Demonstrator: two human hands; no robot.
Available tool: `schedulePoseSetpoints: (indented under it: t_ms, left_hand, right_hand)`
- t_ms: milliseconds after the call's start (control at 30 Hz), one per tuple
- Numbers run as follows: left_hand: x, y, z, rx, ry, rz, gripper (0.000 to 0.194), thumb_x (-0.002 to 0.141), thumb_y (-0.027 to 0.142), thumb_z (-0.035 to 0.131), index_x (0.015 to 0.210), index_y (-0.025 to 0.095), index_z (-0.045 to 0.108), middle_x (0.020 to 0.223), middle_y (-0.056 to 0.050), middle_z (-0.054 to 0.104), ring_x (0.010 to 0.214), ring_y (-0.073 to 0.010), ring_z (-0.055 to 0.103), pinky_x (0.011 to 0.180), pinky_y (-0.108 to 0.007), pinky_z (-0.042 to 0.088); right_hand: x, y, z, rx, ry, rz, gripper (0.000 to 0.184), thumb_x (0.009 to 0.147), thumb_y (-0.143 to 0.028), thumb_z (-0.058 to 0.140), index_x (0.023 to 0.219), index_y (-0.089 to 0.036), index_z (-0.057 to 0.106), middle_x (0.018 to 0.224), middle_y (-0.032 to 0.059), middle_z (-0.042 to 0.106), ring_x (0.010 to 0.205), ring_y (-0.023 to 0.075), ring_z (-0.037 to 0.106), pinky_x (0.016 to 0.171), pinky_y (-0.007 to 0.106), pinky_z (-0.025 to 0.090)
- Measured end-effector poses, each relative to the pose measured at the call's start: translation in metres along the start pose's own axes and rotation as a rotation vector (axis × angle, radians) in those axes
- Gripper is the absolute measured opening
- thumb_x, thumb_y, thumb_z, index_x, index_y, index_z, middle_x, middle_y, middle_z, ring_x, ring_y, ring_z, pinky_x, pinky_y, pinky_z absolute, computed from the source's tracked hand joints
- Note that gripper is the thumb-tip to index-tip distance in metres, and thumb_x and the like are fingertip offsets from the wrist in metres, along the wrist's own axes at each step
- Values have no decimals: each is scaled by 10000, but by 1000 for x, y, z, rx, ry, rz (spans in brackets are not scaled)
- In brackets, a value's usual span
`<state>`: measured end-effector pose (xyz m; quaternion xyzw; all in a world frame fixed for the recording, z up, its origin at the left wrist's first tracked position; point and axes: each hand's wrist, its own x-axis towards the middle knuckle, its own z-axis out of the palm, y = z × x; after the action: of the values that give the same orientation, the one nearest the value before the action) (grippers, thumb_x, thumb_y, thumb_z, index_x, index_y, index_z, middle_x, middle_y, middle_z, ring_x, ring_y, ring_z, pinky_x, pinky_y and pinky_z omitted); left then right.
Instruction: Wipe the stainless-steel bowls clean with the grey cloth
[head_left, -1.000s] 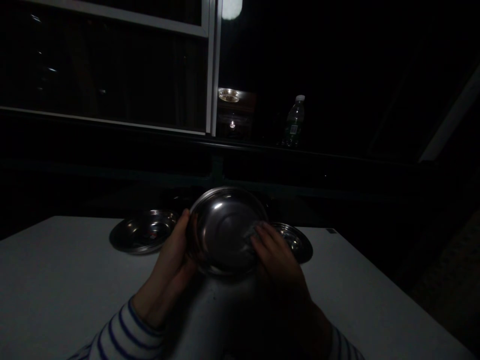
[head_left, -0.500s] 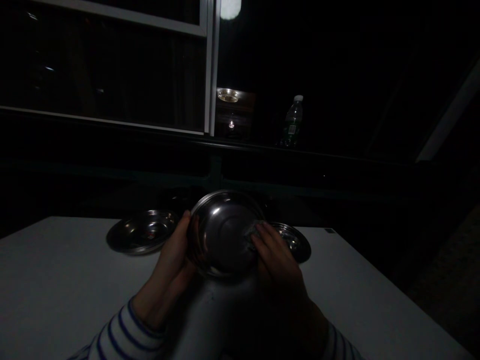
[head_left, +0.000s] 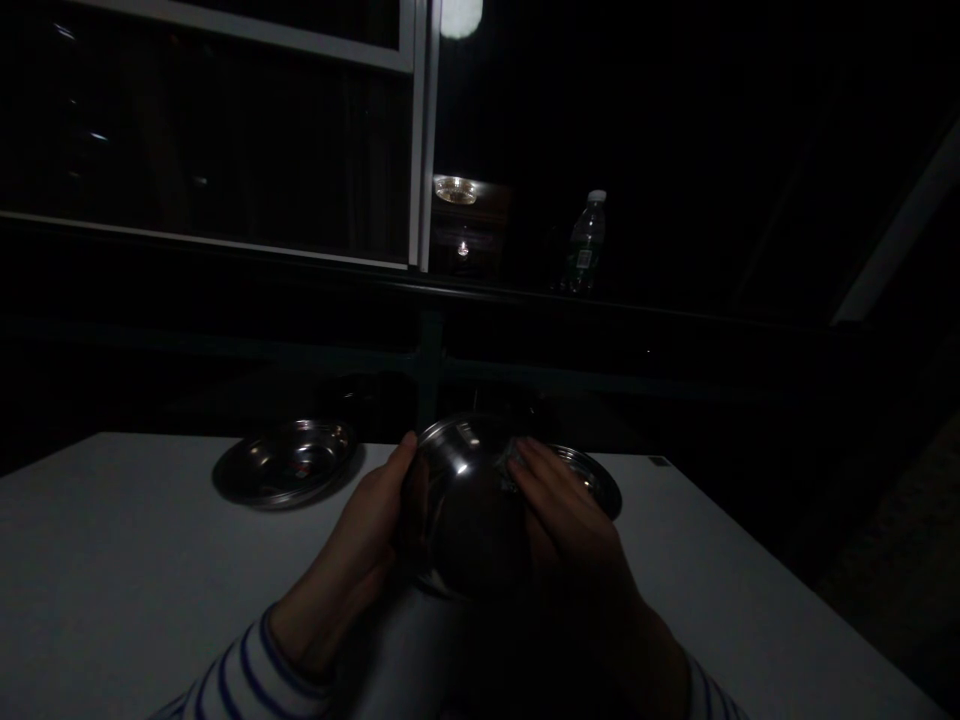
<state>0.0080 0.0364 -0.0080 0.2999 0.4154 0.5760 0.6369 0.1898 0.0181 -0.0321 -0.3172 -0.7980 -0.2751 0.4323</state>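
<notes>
The scene is very dark. My left hand [head_left: 367, 545] grips the left rim of a shiny steel plate [head_left: 461, 510], which is held tilted just above the white table [head_left: 135, 560]. My right hand [head_left: 566, 515] presses a small greyish cloth or pad [head_left: 514, 465] against the plate's upper right part, fingers together. Both sleeves are striped white and blue.
A second steel plate [head_left: 289, 462] lies on the table at the left. A third [head_left: 592, 480] lies behind my right hand. Beyond the table a dark ledge carries a water bottle [head_left: 586, 240] and a window frame [head_left: 420, 140].
The held plate has come lower and nearer to me and is turned more edge-on. Both hands moved down with it; my right hand stays on its surface.
</notes>
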Motion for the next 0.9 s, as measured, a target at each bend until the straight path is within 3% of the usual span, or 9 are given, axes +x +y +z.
schedulePoseSetpoints:
  t_ms: [133, 300, 567, 633, 767, 900]
  left_hand:
    - [-3, -3, 2, 101, -65, 14, 263, 773, 391, 583, 780, 152, 692, 710, -59, 725, 632, -173, 657, 578, -244, 486]
    - [-7, -6, 5, 180, -82, 34, 298, 759, 419, 582, 720, 142, 685, 612, -37, 689, 537, -137, 601, 551, -222, 442]
    - [-5, -5, -2, 302, -53, 119, 402, 660, 555, 613, 612, 156, 633, 549, 9, 608, 557, -136, 534, 552, -230, 395]
    - [-7, -3, -1, 300, -49, 133, 392, 656, 545, 620, 602, 157, 627, 554, 11, 607, 556, -133, 530, 548, -228, 390]
    - [-12, -2, 5, 277, -34, 57, 379, 706, 519, 579, 606, 156, 623, 505, 14, 586, 502, -126, 524, 478, -216, 356]
    - [-12, -2, 6, 235, -10, 29, 355, 705, 490, 594, 629, 146, 636, 510, 8, 596, 484, -119, 527, 459, -208, 356]
  right_hand:
    - [0, -1, 4, -80, -32, -70, 333, 875, -110, 368, 1174, -82, 512, 1213, 144, 564, 1234, 194, 424, 959, 341, 461]
    - [-2, -13, 15, -86, -1, -157, 280, 921, -215, 372, 1133, -134, 535, 1177, 89, 595, 1223, 201, 434, 997, 365, 412]
    - [2, -54, 16, -103, -199, -245, 225, 899, -139, 448, 1064, -233, 568, 1169, -20, 591, 1227, 106, 410, 1068, 269, 324]
    - [1, -50, 18, -100, -184, -247, 229, 894, -142, 458, 1073, -238, 564, 1156, -23, 600, 1240, 100, 394, 1076, 273, 314]
    - [0, -29, 18, -51, -21, -245, 240, 912, -207, 418, 1110, -194, 553, 1127, 11, 627, 1243, 127, 403, 1070, 306, 327]
    - [0, -6, 10, 35, -14, -47, 291, 909, -189, 375, 1143, -127, 538, 1187, 111, 591, 1215, 176, 448, 1007, 350, 410]
